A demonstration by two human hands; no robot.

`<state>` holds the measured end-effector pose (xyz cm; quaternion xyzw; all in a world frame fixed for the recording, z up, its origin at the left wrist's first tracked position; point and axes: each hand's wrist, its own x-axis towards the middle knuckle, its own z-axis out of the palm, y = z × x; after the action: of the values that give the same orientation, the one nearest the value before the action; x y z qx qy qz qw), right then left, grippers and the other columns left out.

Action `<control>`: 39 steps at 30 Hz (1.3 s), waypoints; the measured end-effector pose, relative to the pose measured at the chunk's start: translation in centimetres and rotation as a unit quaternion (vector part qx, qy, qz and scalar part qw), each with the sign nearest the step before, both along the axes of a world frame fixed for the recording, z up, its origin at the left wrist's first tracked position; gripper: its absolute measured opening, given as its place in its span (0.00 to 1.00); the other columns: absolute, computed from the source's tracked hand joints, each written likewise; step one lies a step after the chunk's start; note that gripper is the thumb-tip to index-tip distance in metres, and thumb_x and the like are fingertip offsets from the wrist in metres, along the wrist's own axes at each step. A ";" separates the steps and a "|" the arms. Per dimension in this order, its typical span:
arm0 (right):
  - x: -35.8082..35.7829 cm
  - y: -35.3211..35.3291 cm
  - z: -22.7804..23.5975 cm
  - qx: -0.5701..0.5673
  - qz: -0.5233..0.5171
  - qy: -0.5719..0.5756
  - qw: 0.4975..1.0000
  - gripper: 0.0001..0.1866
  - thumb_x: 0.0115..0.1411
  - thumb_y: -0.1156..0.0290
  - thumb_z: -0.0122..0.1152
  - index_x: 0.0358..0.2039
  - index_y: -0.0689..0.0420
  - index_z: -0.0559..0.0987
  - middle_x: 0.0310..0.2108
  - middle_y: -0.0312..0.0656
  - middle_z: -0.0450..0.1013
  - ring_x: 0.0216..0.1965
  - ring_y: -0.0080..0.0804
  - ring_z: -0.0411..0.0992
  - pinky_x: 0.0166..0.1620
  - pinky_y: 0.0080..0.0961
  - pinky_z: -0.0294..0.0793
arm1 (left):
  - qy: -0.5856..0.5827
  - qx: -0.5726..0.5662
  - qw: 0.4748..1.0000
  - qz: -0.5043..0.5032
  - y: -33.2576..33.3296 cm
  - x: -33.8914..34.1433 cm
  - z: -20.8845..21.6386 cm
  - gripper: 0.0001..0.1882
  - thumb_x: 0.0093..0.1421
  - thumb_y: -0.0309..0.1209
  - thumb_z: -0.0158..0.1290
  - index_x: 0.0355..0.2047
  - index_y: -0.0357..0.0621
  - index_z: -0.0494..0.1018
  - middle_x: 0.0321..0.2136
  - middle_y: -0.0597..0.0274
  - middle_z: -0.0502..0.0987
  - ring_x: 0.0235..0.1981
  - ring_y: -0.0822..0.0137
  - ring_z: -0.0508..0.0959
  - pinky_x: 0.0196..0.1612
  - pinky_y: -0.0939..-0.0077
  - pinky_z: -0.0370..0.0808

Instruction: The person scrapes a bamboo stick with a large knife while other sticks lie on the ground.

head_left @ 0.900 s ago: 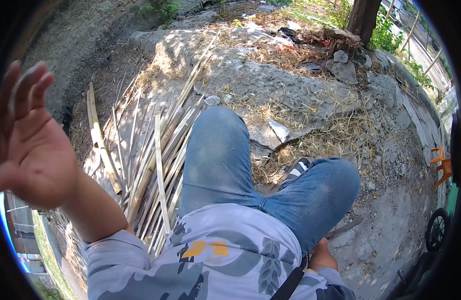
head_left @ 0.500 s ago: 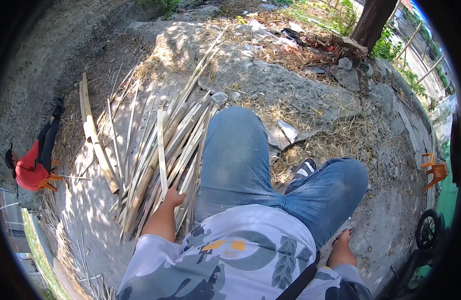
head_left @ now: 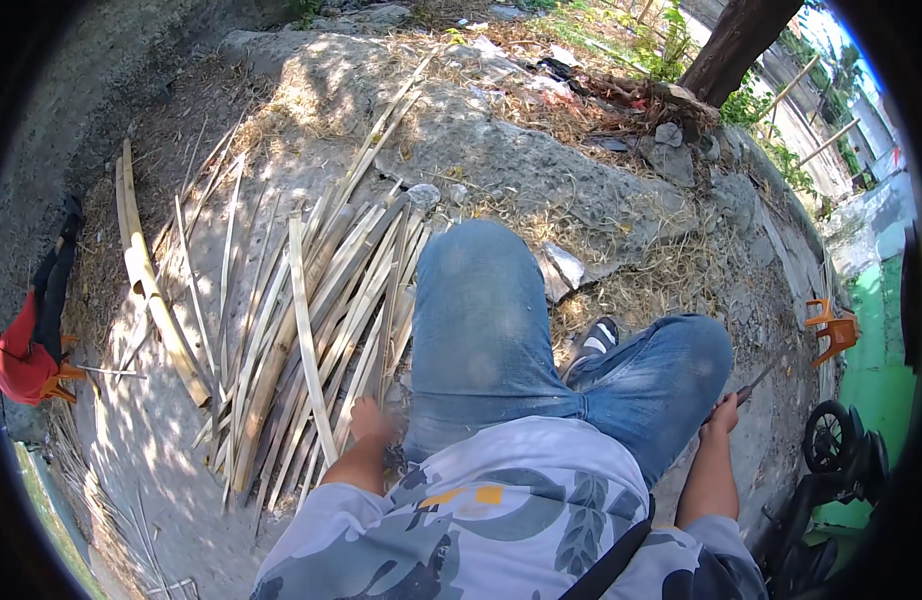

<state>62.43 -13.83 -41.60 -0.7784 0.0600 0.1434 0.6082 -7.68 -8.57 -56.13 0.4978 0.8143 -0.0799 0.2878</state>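
Just beside our left hand point(head_left: 369, 422) lie the bamboo strips point(head_left: 306, 330); we cannot tell how far its blurred fingers open, while our right hand point(head_left: 721, 413) wraps tightly round a knife point(head_left: 749, 389)

Orange chair point(head_left: 837, 337) near a green wall point(head_left: 886, 345), black wheel point(head_left: 828, 438), brown tree trunk point(head_left: 738, 52)

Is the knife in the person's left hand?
No, the right hand grips the knife beside the right leg, while the left hand is down by the bamboo strips.
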 end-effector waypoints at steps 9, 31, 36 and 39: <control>-2.0 10.4 8.5 0.114 0.154 -0.113 0.975 0.23 0.68 0.44 0.58 0.30 0.51 0.70 0.19 0.29 0.63 0.19 0.20 0.63 0.23 0.20 0.62 | -0.080 -0.027 0.992 0.090 0.5 -5.0 -2.9 0.22 0.60 0.35 0.60 0.52 0.39 0.71 0.45 0.43 0.79 0.49 0.46 0.80 0.56 0.56 0.76; -14.0 26.0 18.6 0.314 0.420 -0.125 0.842 0.10 0.67 0.70 0.57 0.45 0.60 0.71 0.26 0.36 0.70 0.28 0.27 0.71 0.38 0.26 0.74 | -0.066 -0.034 0.996 0.051 1.2 -2.7 -2.2 0.27 0.63 0.34 0.48 0.57 0.26 0.62 0.50 0.28 0.76 0.52 0.37 0.78 0.56 0.51 0.74; -13.0 28.6 16.2 0.298 0.428 -0.019 0.853 0.09 0.60 0.75 0.55 0.41 0.60 0.71 0.26 0.38 0.70 0.26 0.28 0.71 0.34 0.28 0.75 | -0.061 0.137 0.986 0.076 1.8 -3.4 -2.5 0.24 0.63 0.37 0.44 0.53 0.32 0.68 0.44 0.29 0.78 0.48 0.34 0.78 0.54 0.46 0.73; -12.4 28.2 15.3 0.218 0.386 -0.040 0.895 0.06 0.59 0.74 0.55 0.36 0.60 0.70 0.23 0.37 0.68 0.21 0.24 0.68 0.26 0.26 0.71 | -0.128 0.103 0.986 0.008 3.1 -7.8 -5.0 0.20 0.64 0.34 0.44 0.53 0.35 0.68 0.38 0.37 0.80 0.35 0.40 0.82 0.42 0.48 0.79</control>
<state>50.08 14.41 -26.30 -0.5934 -0.3027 0.3452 0.6611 -15.45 -5.46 -61.09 0.5243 0.7785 0.0708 0.3376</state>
